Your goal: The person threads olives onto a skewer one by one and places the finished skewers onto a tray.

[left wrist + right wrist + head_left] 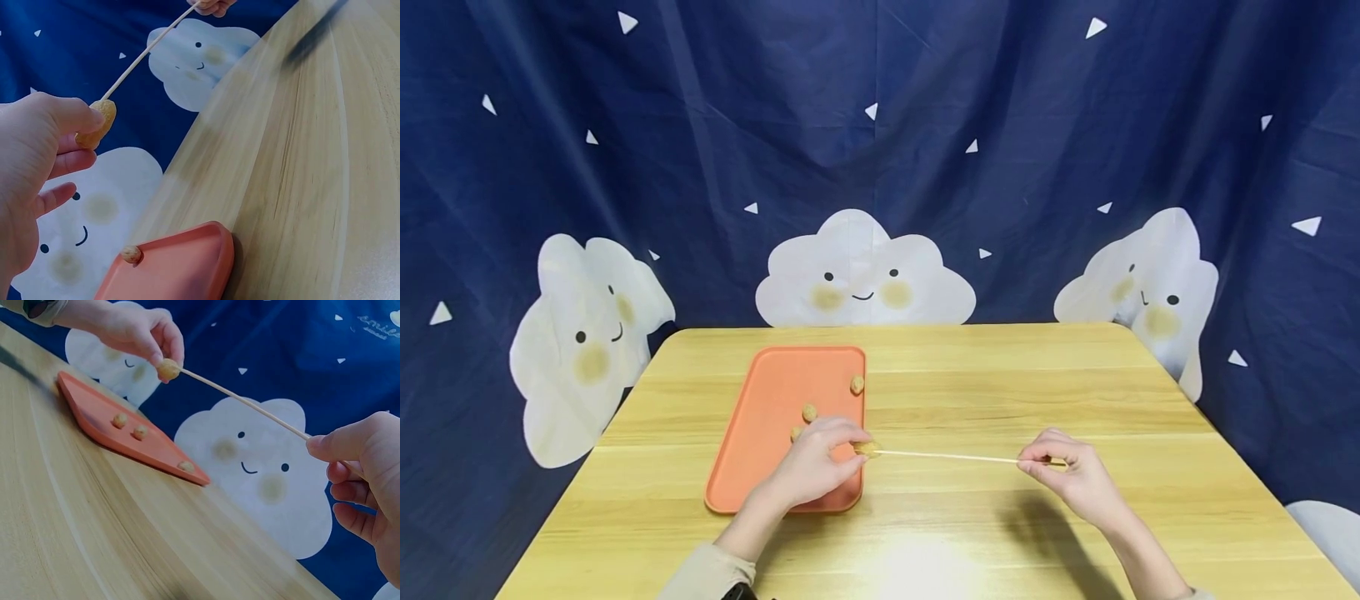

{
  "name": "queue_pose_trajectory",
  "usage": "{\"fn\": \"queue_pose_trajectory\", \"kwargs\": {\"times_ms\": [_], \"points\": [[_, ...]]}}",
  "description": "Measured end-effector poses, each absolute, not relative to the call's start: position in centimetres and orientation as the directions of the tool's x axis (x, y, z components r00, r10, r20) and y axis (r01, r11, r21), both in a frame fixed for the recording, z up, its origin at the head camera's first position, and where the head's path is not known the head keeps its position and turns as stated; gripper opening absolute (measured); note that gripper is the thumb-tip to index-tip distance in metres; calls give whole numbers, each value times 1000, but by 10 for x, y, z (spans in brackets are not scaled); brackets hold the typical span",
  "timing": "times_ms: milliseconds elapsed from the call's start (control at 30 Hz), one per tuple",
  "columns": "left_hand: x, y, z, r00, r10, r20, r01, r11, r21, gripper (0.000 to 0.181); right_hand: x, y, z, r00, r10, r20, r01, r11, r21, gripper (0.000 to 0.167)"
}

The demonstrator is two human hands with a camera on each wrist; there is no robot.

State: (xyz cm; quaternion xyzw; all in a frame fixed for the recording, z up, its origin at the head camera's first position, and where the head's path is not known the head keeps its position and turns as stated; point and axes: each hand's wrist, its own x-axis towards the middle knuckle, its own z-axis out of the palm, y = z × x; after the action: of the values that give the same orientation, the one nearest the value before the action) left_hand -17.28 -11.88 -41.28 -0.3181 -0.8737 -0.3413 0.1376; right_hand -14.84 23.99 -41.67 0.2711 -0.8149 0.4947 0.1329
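Observation:
Between the thumb and fingers of my left hand (822,462) is a golden-brown food ball (100,122), somewhat oblong, like a meatball. My right hand (1075,477) pinches a thin wooden skewer (947,456) near its far-right end. The skewer runs nearly level between the two hands, and its left tip meets the ball; how deep it goes in cannot be seen. Both hands are raised above the table. Beneath and beside the left hand lies an orange tray (748,442) with a few similar balls (140,432) on it.
The light wooden table (955,392) extends right of the tray. One ball (857,384) sits by the tray's right rim. A dark blue curtain (880,158) with white clouds hangs behind the table.

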Motion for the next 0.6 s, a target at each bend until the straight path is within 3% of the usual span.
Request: {"fn": "queue_pose_trajectory", "kwargs": {"times_ms": [600], "points": [[-170,-117,-407,-721,498,482,692,555,462,22,-146,239,-414,-825,-307,474,-561,347,-751,18]]}}
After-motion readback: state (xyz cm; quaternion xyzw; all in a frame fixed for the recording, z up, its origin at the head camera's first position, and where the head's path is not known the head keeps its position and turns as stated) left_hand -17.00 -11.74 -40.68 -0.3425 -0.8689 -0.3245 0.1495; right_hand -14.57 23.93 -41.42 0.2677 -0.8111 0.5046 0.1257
